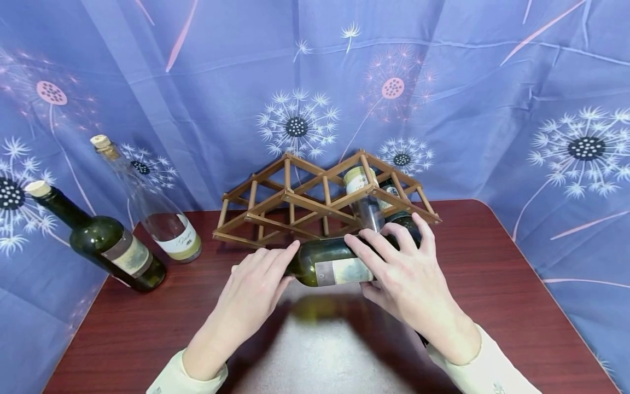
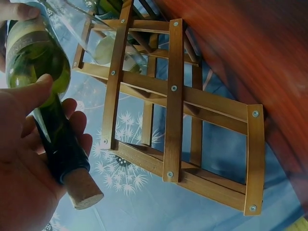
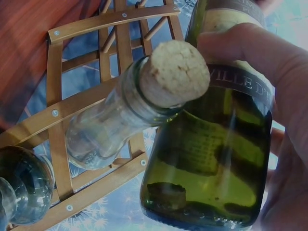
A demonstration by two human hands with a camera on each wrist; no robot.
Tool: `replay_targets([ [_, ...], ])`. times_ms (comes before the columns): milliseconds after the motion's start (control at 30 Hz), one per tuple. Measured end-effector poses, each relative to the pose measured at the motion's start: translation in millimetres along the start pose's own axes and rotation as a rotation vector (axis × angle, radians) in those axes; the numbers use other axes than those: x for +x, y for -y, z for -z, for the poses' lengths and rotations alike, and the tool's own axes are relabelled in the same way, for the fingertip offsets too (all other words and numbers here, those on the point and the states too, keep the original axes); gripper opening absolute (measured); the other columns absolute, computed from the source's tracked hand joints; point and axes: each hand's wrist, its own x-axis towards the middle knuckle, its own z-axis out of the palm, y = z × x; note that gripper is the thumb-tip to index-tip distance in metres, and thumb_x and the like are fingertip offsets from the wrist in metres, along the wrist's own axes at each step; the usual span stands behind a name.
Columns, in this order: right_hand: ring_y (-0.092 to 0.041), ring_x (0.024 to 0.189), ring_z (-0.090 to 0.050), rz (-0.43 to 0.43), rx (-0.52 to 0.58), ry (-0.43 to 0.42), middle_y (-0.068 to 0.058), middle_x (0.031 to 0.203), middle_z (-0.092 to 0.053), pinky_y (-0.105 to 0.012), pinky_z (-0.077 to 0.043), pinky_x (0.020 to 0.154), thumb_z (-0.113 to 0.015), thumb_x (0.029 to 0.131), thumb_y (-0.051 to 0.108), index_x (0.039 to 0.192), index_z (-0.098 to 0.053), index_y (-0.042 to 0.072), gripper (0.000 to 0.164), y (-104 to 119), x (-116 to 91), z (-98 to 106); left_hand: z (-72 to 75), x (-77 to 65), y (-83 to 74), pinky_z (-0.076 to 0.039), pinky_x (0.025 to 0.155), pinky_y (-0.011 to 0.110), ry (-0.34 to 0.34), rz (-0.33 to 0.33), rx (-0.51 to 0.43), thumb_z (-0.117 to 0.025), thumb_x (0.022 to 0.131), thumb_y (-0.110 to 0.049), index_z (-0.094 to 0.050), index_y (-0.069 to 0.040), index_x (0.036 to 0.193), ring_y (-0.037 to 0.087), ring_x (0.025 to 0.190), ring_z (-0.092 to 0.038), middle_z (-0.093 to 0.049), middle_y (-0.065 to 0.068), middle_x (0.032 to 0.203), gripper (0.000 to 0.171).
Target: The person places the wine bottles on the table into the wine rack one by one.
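Note:
Across the front of a wooden wine rack (image 1: 285,197), a corked green wine bottle (image 1: 322,257) is held sideways above the table. My left hand (image 1: 256,284) grips its neck, thumb on one side and fingers behind; the cork (image 2: 84,190) sticks out past the palm in the left wrist view. Around the body near the base, my right hand (image 1: 413,273) holds it, thumb over the label. A clear corked bottle (image 3: 101,134) lies in the rack, its neck pointing outward. Beside it in the rack is a dark bottle (image 3: 24,183), partly hidden by my right hand in the head view.
On the left of the red-brown table (image 1: 512,295) stand a dark green corked bottle (image 1: 100,235) and a clear corked bottle (image 1: 162,219). A blue dandelion-print cloth (image 1: 221,98) hangs behind the rack and along both sides.

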Motion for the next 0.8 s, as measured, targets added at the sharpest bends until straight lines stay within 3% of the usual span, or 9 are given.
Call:
replay_targets([
  [200, -0.037, 0.111, -0.052, 0.008, 0.003, 0.000, -0.003, 0.123, -0.063, -0.072, -0.018, 0.105, -0.088, 0.054, 0.037, 0.138, -0.059, 0.013, 0.092, -0.4, -2.3, -0.3, -1.3, -1.7, 0.7, -0.048, 0.079, 0.039, 0.000, 0.002, 0.027, -0.067, 0.092, -0.023, -0.052, -0.004, 0.142, 0.025, 0.095, -0.058, -0.062, 0.005, 0.115, 0.056],
  [800, -0.037, 0.116, -0.053, 0.012, 0.028, -0.043, -0.008, 0.129, -0.061, -0.068, -0.018, 0.109, -0.086, 0.060, 0.040, 0.136, -0.060, 0.009, 0.086, -2.9, -0.1, 2.9, 2.0, -9.2, 7.2, -0.047, 0.082, 0.040, 0.019, 0.020, 0.044, -0.064, 0.094, -0.029, -0.056, -0.002, 0.133, 0.027, 0.096, -0.058, -0.062, 0.006, 0.115, 0.048],
])
